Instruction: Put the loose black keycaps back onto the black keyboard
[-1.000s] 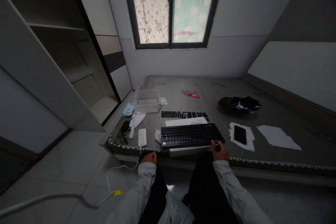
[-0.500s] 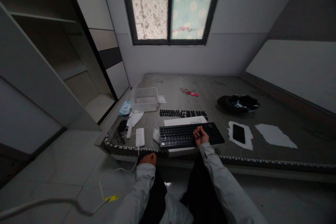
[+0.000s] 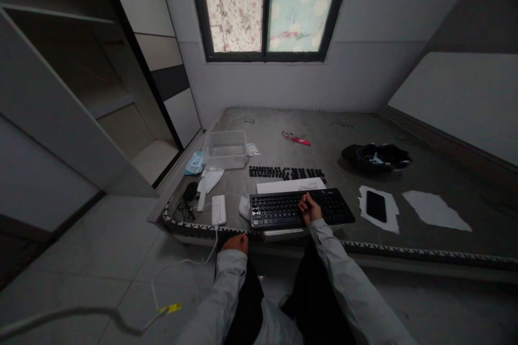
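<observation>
A black keyboard (image 3: 283, 209) lies near the front edge of a grey mattress (image 3: 324, 145). My right hand (image 3: 309, 208) rests on the middle of the keyboard with its fingers curled; whether it holds anything is not visible. My left hand (image 3: 235, 242) sits curled on my knee below the mattress edge. Behind the keyboard lie a white sheet (image 3: 289, 185) and a row of loose black keycaps (image 3: 285, 173).
Left of the keyboard are a white power strip (image 3: 219, 209), a black mouse (image 3: 190, 192) and a clear plastic tub (image 3: 225, 149). To the right lie a black phone (image 3: 375, 205) on white paper, another paper (image 3: 435, 210) and a dark bowl (image 3: 376, 157). A white cable (image 3: 178, 269) trails on the floor.
My right hand moved from the keyboard's front right corner up onto the middle of the keys. The left hand stayed on my knee. The view shifted slightly.
</observation>
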A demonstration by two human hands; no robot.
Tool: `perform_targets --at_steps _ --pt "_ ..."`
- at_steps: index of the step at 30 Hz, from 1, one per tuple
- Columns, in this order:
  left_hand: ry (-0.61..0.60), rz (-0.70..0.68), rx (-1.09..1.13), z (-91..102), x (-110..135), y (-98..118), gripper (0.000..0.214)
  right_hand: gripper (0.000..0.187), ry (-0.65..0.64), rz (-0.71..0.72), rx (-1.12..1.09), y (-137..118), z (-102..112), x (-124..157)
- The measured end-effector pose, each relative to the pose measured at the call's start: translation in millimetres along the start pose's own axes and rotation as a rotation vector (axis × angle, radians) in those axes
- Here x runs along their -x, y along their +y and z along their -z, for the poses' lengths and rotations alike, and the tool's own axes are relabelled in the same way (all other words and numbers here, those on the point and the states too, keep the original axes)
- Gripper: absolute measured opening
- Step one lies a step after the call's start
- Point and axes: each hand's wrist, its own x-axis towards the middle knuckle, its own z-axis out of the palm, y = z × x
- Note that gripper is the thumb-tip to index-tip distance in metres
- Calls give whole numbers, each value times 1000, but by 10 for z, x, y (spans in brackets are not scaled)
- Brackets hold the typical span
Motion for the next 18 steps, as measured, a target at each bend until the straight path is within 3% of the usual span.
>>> perform_targets --at_steps 18 --pt "1 29 -49 65 53 144 40 37 31 -27 -37 -49 35 -23"
